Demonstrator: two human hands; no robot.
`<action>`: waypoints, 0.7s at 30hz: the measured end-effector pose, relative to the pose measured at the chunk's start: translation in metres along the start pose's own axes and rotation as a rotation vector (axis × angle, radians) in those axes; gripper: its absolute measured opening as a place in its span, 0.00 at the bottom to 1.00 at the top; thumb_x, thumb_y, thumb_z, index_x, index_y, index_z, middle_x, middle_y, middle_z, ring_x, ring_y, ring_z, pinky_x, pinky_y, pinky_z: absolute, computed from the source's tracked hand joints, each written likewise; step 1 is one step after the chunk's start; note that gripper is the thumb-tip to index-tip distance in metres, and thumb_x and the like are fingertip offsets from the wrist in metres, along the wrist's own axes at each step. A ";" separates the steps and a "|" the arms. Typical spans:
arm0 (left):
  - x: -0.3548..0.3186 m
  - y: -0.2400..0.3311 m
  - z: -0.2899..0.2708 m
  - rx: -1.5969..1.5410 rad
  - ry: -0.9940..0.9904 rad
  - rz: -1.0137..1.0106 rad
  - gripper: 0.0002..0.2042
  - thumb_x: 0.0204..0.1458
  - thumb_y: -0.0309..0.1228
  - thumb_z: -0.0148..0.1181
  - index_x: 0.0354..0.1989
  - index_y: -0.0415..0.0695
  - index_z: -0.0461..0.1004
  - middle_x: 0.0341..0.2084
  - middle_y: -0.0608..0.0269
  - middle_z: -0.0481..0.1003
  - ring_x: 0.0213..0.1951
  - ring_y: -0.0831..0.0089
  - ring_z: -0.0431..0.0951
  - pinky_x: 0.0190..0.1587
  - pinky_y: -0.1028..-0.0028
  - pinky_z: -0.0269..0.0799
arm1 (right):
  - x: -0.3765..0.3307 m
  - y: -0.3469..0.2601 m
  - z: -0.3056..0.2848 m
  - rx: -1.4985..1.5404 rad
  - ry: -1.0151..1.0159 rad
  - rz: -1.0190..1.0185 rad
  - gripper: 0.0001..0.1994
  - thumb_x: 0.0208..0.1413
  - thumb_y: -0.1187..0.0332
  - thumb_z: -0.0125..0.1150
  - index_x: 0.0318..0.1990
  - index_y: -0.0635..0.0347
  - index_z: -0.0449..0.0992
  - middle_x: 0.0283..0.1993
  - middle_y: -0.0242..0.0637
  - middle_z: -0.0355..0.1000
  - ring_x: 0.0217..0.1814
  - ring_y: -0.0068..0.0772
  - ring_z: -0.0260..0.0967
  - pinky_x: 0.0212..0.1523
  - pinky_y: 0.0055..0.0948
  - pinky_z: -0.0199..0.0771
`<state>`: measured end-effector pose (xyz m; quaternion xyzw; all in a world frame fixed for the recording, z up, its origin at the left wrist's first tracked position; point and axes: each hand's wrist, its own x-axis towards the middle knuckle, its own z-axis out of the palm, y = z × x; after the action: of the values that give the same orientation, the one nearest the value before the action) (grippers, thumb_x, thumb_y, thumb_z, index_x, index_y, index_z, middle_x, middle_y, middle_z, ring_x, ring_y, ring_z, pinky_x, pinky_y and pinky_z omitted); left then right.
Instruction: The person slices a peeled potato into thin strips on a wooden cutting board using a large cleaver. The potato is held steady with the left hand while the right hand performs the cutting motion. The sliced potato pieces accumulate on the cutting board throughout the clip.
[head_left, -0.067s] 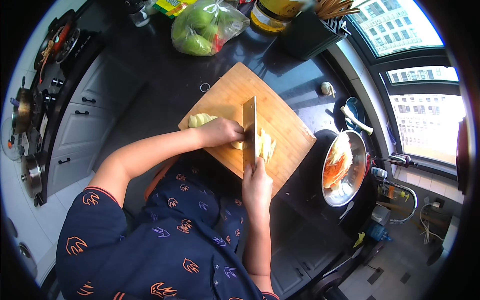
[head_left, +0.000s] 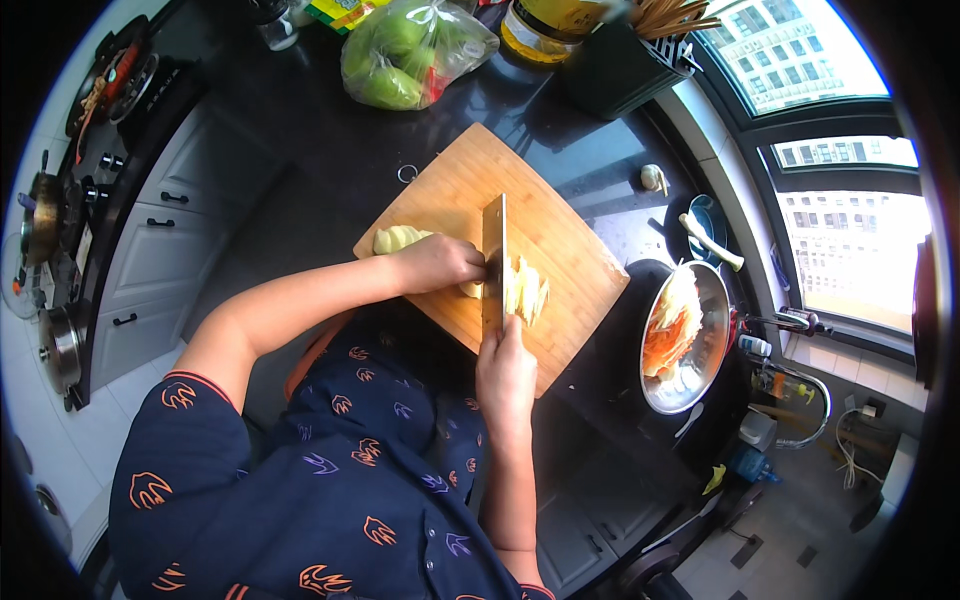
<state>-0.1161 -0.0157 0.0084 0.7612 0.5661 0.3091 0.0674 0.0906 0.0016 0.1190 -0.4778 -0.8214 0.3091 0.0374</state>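
A wooden cutting board [head_left: 480, 165] lies at an angle on the dark counter. My right hand [head_left: 508, 380] grips the handle of a cleaver [head_left: 494, 240], whose broad blade stands upright over the board. Just left of the blade, my left hand [head_left: 440, 264] presses with curled fingers on a pale yellow sliced vegetable, perhaps potato. More overlapping slices [head_left: 398, 238] show beyond that hand's wrist, near the board's left corner. Cut strips [head_left: 526, 290] lie to the right of the blade. My left fingers and the blade hide the piece being held.
Right of the board stands a metal bowl [head_left: 718, 310] with orange and pale shreds [head_left: 672, 340]. Garlic [head_left: 654, 179] and a peeler-like white-handled tool [head_left: 712, 240] lie beyond. A bag of green produce [head_left: 405, 55], a yellow-labelled jar [head_left: 545, 30] and a chopstick holder [head_left: 620, 70] line the back.
The cleaver and my right hand have shifted slightly left, toward my left fingers. The whole view has also slid a little; my left hand keeps its place on the vegetable.
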 end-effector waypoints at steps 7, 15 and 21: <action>0.000 0.000 0.001 0.034 0.067 0.041 0.05 0.49 0.26 0.58 0.31 0.50 0.79 0.30 0.69 0.76 0.36 0.69 0.81 0.33 0.72 0.80 | 0.016 0.013 0.017 0.088 0.007 0.004 0.11 0.67 0.68 0.54 0.49 0.66 0.72 0.31 0.64 0.75 0.36 0.67 0.76 0.36 0.52 0.76; -0.001 -0.001 0.002 0.097 0.066 0.039 0.04 0.48 0.27 0.59 0.30 0.51 0.78 0.28 0.71 0.75 0.34 0.71 0.81 0.30 0.74 0.80 | 0.012 0.010 0.024 0.037 0.051 -0.039 0.11 0.67 0.69 0.53 0.51 0.67 0.70 0.27 0.65 0.73 0.31 0.67 0.75 0.30 0.56 0.75; -0.002 0.001 -0.001 0.101 0.033 0.036 0.05 0.47 0.28 0.60 0.33 0.50 0.80 0.30 0.70 0.76 0.34 0.71 0.80 0.34 0.72 0.80 | 0.019 0.007 0.015 0.036 0.049 -0.044 0.11 0.67 0.68 0.54 0.51 0.65 0.71 0.26 0.63 0.74 0.31 0.67 0.75 0.30 0.56 0.75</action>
<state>-0.1160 -0.0187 0.0090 0.7683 0.5684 0.2939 0.0139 0.0798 0.0125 0.0986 -0.4662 -0.8250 0.3111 0.0727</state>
